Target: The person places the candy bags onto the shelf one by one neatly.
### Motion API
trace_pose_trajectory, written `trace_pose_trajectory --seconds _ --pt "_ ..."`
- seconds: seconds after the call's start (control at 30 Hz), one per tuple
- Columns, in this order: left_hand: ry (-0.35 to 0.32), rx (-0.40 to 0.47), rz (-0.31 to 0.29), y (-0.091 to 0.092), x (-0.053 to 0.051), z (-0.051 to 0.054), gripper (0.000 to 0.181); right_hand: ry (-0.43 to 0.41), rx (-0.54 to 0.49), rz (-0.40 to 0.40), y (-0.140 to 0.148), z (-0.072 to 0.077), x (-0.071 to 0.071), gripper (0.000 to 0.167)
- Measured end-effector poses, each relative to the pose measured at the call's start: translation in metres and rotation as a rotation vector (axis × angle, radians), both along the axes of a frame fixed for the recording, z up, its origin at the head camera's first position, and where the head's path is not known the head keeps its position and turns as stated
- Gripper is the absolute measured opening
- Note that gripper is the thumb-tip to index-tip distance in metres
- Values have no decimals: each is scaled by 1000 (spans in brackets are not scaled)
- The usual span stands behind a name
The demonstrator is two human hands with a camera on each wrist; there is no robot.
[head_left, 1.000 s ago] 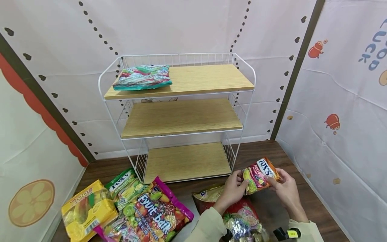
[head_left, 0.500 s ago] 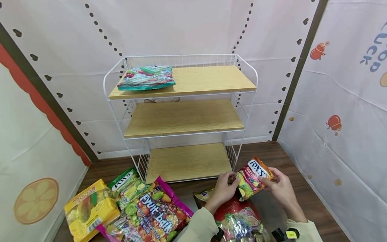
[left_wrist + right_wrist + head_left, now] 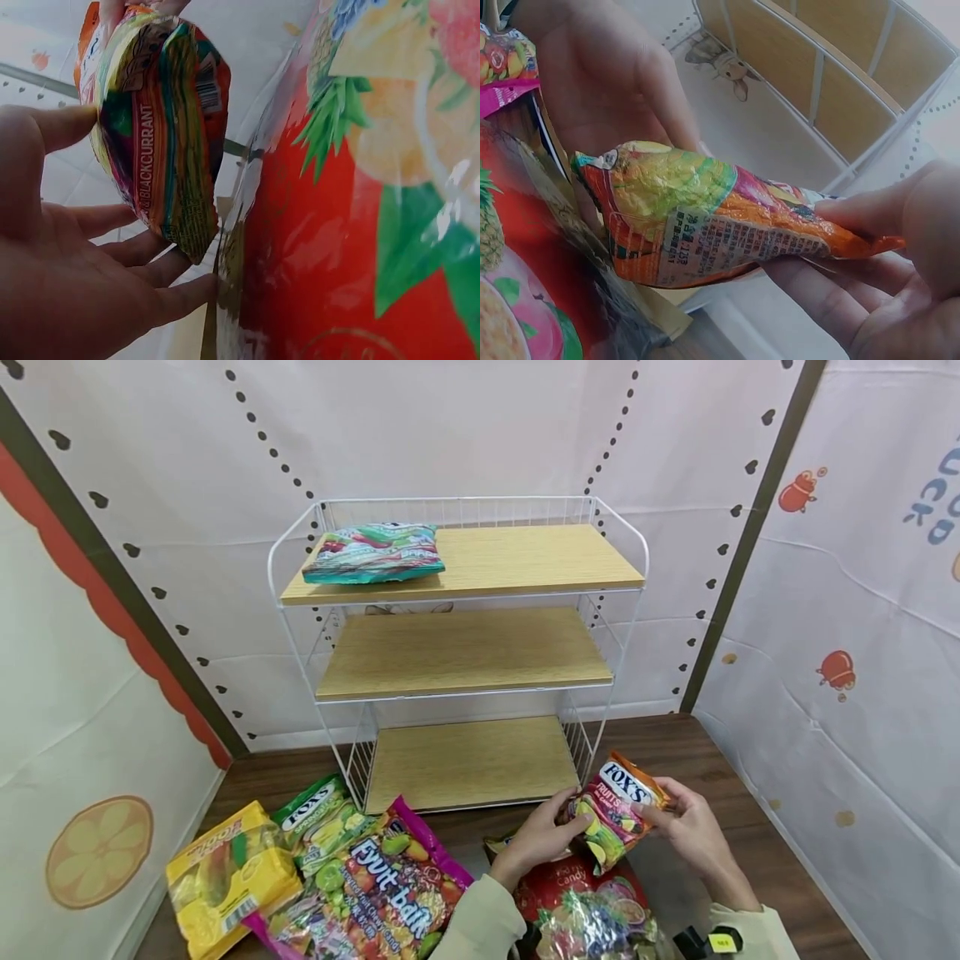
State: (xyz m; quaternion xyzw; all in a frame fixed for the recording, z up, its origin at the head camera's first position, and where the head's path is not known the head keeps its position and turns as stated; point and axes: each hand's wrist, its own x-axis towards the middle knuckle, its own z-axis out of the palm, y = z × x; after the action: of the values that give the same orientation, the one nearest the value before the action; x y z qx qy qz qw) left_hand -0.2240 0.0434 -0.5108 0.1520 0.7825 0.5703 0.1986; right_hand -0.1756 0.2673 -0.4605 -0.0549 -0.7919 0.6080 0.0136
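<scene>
Both hands hold a small orange and purple Fox's candy bag (image 3: 617,810) above a large red candy bag (image 3: 573,885). My left hand (image 3: 542,837) grips its left edge, thumb on the front and fingers behind, as the left wrist view shows at the bag's side (image 3: 165,135). My right hand (image 3: 693,835) pinches the orange end between thumb and fingers. In the right wrist view the small bag (image 3: 682,217) shows its printed back label, with the right hand (image 3: 885,270) at its narrow end and the left hand (image 3: 607,82) behind.
A white wire rack with three wooden shelves (image 3: 465,652) stands at the back. A teal bag (image 3: 375,553) lies on its top shelf at left. Yellow (image 3: 232,881), green (image 3: 322,822) and purple-edged (image 3: 382,893) candy bags lie at the table's left.
The small bag has moved left and a little toward me in both hands, and has tilted more upright. The view has shifted slightly, so the rack appears further right.
</scene>
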Motion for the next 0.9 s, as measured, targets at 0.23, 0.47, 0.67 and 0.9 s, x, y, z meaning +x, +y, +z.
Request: trace_pose_trajectory --seconds 0.23,0.47,0.67,0.9 --pt "-23 25 2 -10 -4 4 67 13 -9 43 -4 1 -2 42" --pt "-103 76 67 -18 -6 1 55 26 -35 78 -10 0 -4 42" --pt "-152 160 35 -21 -5 -2 59 3 -75 70 -15 -1 -7 47" --pt "-104 194 32 -23 -5 -2 70 -31 -55 59 -20 2 -8 55"
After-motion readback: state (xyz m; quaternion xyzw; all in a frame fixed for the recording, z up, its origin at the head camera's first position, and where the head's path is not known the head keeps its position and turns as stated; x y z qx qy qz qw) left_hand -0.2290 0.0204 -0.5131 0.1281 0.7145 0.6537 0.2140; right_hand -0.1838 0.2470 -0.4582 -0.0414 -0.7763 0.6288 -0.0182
